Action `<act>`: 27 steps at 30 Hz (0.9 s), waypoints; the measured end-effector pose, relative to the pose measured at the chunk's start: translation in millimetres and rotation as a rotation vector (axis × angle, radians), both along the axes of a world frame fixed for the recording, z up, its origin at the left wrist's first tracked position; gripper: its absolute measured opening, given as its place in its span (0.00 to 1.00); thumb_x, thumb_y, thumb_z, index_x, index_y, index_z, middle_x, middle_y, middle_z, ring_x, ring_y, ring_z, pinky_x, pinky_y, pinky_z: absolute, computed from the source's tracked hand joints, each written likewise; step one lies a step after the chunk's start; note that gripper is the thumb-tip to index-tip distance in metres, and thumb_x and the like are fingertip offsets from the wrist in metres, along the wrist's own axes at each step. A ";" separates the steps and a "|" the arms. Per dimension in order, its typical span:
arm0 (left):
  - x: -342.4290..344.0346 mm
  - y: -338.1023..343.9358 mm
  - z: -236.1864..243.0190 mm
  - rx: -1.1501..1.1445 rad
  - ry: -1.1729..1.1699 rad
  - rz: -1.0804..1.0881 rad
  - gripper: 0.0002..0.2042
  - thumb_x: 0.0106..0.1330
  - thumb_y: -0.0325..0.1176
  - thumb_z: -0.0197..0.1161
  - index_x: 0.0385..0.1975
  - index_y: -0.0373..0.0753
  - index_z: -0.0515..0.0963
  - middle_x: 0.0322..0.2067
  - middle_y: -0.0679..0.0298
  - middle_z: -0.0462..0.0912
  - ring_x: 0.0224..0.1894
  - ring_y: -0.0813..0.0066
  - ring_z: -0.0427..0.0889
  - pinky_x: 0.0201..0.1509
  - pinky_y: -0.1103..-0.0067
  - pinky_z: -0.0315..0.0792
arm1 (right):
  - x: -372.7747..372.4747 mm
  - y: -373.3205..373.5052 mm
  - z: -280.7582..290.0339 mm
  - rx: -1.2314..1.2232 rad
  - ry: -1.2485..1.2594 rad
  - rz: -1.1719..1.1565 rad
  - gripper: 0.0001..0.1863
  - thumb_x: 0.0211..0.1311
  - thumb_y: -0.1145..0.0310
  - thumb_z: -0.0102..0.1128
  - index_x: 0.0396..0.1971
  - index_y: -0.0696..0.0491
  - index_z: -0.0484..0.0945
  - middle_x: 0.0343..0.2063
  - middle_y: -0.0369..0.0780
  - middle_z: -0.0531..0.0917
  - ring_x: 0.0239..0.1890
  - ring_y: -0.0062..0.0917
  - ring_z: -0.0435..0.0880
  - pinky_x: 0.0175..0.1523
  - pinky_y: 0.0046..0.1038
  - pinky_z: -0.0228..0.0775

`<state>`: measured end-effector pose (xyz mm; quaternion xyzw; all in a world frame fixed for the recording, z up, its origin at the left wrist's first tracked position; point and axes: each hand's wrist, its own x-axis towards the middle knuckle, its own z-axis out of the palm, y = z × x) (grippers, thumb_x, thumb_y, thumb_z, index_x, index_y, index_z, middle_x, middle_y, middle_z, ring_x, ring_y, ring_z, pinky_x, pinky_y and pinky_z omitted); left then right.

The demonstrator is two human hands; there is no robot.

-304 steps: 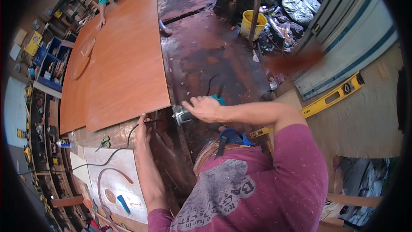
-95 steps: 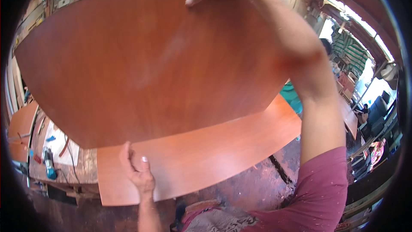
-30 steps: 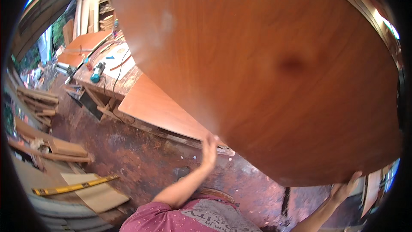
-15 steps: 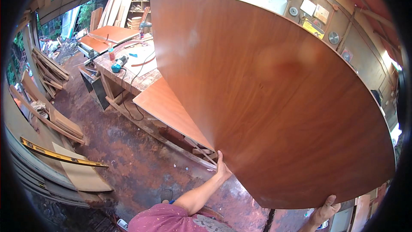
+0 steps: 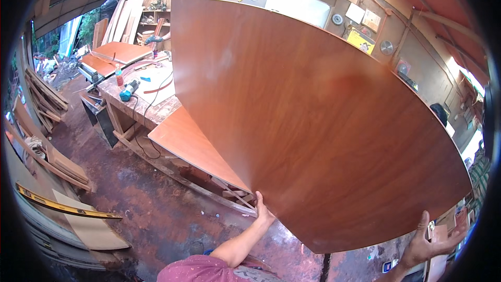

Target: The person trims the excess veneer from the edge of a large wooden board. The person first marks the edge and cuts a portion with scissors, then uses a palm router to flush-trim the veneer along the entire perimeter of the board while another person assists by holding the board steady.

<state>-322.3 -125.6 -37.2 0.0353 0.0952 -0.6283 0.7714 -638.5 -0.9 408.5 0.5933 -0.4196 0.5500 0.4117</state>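
A large reddish-brown wooden panel point(image 5: 308, 109) with a glossy face stands tilted before me and fills most of the view. My left hand point(image 5: 264, 211) is closed on its lower left edge, thumb on the near face and fingers hidden behind. At the panel's lower right edge my right hand point(image 5: 430, 243) is open, with its fingers spread away from the panel. Its thumb tip is at the edge; whether it touches I cannot tell. A second, lighter brown panel point(image 5: 195, 143) lies partly hidden behind the large one, beside the workbench point(image 5: 117, 94).
On the bench are a teal power tool point(image 5: 128, 91) with a trailing cord and a bottle point(image 5: 119, 77). More brown boards point(image 5: 122, 52) lie beyond. At left, a yellow spirit level point(image 5: 68, 206) rests by stacked sheets and leaning timber point(image 5: 44, 96). Tools hang on the back wall point(image 5: 308, 26).
My right hand has come off its grip on the panel's lower edge, moved right and up, and opened. The left hand keeps its hold. The whole view has shifted slightly.
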 end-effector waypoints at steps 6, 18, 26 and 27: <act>21.0 29.9 16.6 0.023 -0.030 0.051 0.47 0.64 0.73 0.55 0.75 0.45 0.58 0.74 0.60 0.63 0.75 0.53 0.61 0.77 0.48 0.56 | 123.8 -2.4 115.3 0.131 0.521 0.009 0.50 0.60 0.53 0.73 0.76 0.57 0.55 0.72 0.51 0.65 0.73 0.46 0.64 0.76 0.45 0.54; 46.2 26.1 -7.8 -0.169 -0.098 -0.327 0.43 0.71 0.68 0.51 0.75 0.41 0.58 0.75 0.57 0.63 0.77 0.59 0.60 0.80 0.58 0.52 | 482.8 -126.6 206.4 0.753 0.878 0.150 0.48 0.52 0.44 0.74 0.62 0.67 0.72 0.54 0.59 0.81 0.60 0.46 0.81 0.65 0.40 0.71; 55.7 32.8 -23.2 -0.064 -0.064 -0.461 0.40 0.72 0.61 0.56 0.76 0.41 0.56 0.75 0.60 0.63 0.77 0.60 0.59 0.81 0.60 0.50 | 638.4 -150.2 212.2 1.061 0.934 0.039 0.48 0.45 0.48 0.79 0.60 0.67 0.73 0.56 0.57 0.81 0.62 0.41 0.80 0.65 0.37 0.70; 53.6 34.1 -26.2 -0.062 -0.055 -0.464 0.40 0.72 0.61 0.56 0.76 0.41 0.56 0.75 0.60 0.63 0.77 0.60 0.59 0.81 0.60 0.50 | 641.4 -154.4 213.7 1.077 0.938 0.061 0.48 0.44 0.50 0.80 0.60 0.67 0.73 0.57 0.57 0.81 0.62 0.40 0.79 0.65 0.37 0.70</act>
